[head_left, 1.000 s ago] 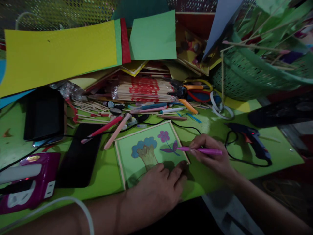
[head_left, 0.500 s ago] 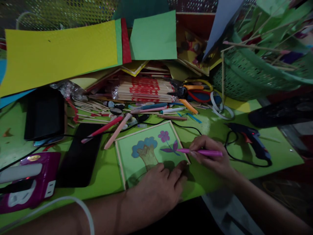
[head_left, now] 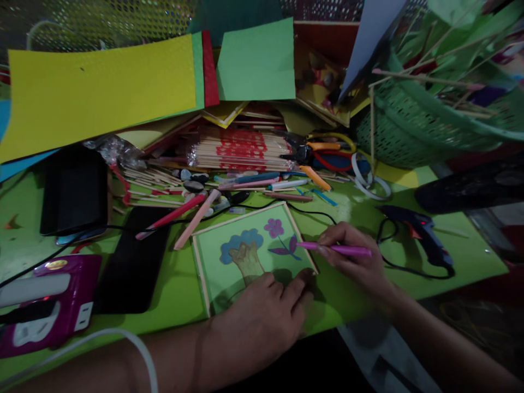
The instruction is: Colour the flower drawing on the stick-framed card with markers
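"Hands?"
"Right hand (head_left: pixel 354 254): curled tightly round one pink pen (head_left: pixel 347 250), tip at the card (head_left: pixel 264 248)'s upright leaf (head_left: pixel 293 243). Left hand (head_left: pixel 266 311): palm down, loosely spread, gripping nothing, laid over the card's near edge."
"Card?"
"One, green, stick-bordered; beside the tabletop (head_left: pixel 483 256)'s near edge, around mid-length."
"Right corner?"
"Glue gun (head_left: pixel 429 234), one, towards the near right corner."

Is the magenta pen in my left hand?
No, the right hand holds the magenta pen, while the left hand rests on the framed drawing.
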`<act>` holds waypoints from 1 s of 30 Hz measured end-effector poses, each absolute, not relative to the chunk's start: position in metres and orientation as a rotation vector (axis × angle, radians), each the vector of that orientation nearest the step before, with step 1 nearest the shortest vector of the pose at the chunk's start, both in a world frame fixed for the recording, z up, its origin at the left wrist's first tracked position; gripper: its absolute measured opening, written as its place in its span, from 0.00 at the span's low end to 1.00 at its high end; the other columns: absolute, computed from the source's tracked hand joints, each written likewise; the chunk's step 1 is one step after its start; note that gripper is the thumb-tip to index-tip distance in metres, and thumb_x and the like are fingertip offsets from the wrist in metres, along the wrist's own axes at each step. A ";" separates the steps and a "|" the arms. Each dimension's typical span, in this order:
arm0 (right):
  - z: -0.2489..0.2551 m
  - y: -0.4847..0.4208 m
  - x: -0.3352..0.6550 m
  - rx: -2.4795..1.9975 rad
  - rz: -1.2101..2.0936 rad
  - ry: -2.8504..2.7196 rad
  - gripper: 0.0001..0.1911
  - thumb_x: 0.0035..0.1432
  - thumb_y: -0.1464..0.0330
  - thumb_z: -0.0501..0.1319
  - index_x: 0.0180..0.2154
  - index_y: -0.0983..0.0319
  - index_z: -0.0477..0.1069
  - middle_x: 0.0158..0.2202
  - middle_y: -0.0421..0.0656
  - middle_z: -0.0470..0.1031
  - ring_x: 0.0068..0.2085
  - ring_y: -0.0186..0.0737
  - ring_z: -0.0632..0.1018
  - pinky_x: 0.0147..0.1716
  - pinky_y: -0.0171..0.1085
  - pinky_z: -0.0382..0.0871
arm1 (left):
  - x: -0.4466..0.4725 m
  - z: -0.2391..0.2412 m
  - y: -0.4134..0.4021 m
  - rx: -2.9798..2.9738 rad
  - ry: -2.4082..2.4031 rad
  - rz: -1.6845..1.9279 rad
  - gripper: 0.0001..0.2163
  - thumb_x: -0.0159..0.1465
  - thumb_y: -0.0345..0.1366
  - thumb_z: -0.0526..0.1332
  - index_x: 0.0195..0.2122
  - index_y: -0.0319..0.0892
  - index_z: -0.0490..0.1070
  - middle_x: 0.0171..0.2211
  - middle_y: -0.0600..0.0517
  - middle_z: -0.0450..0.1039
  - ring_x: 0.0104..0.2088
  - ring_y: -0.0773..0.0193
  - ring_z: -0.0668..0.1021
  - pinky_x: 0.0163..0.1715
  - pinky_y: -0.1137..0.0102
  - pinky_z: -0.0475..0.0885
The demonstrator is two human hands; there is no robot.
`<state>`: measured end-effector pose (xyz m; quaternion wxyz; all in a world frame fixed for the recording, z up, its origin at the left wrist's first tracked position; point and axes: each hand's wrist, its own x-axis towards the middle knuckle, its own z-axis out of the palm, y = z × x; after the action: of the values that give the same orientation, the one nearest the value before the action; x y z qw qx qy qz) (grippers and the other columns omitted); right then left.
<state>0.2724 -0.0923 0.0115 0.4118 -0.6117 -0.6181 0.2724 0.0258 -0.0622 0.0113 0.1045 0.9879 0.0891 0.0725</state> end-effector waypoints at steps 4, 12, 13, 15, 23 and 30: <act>0.011 -0.092 0.273 -1.543 0.684 -1.538 0.04 0.62 0.67 0.68 0.34 0.57 0.74 0.30 0.39 0.77 0.28 0.37 0.77 0.27 0.35 0.69 | 0.026 0.012 -0.061 2.917 0.253 0.189 0.22 0.76 0.39 0.52 0.66 0.34 0.64 0.67 0.40 0.67 0.43 0.61 0.79 0.37 0.63 0.68; 0.012 -0.092 0.273 -1.510 0.710 -1.565 0.04 0.62 0.67 0.68 0.34 0.57 0.75 0.30 0.40 0.78 0.29 0.40 0.78 0.27 0.36 0.70 | 0.027 0.009 -0.061 2.905 0.254 0.194 0.20 0.75 0.36 0.53 0.65 0.35 0.66 0.67 0.40 0.67 0.44 0.61 0.80 0.39 0.62 0.70; 0.012 -0.092 0.273 -1.516 0.708 -1.561 0.04 0.62 0.66 0.68 0.34 0.57 0.75 0.30 0.40 0.78 0.29 0.39 0.78 0.27 0.36 0.70 | 0.027 0.009 -0.061 2.904 0.249 0.189 0.20 0.75 0.37 0.53 0.65 0.34 0.66 0.67 0.39 0.67 0.44 0.61 0.80 0.39 0.62 0.70; 0.012 -0.092 0.273 -1.536 0.700 -1.545 0.05 0.62 0.66 0.68 0.34 0.57 0.75 0.30 0.40 0.77 0.28 0.38 0.77 0.27 0.36 0.69 | 0.026 0.010 -0.062 2.907 0.241 0.173 0.21 0.76 0.39 0.52 0.65 0.34 0.65 0.68 0.38 0.66 0.44 0.60 0.80 0.38 0.62 0.70; 0.011 -0.093 0.273 -1.517 0.717 -1.554 0.05 0.63 0.65 0.68 0.34 0.58 0.74 0.30 0.40 0.77 0.29 0.39 0.78 0.27 0.36 0.71 | 0.026 0.011 -0.061 2.906 0.252 0.170 0.21 0.76 0.40 0.52 0.65 0.35 0.66 0.68 0.39 0.65 0.45 0.61 0.80 0.39 0.62 0.70; 0.011 -0.093 0.272 -1.576 0.694 -1.515 0.04 0.63 0.67 0.68 0.35 0.57 0.74 0.30 0.39 0.77 0.28 0.37 0.76 0.27 0.35 0.69 | 0.026 0.011 -0.062 2.913 0.236 0.174 0.22 0.76 0.40 0.51 0.66 0.33 0.64 0.68 0.39 0.66 0.45 0.60 0.80 0.38 0.62 0.69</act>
<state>0.2724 -0.0925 0.0111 0.4114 -0.6263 -0.6021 0.2757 0.0261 -0.0619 0.0106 0.1069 0.9893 0.0800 0.0590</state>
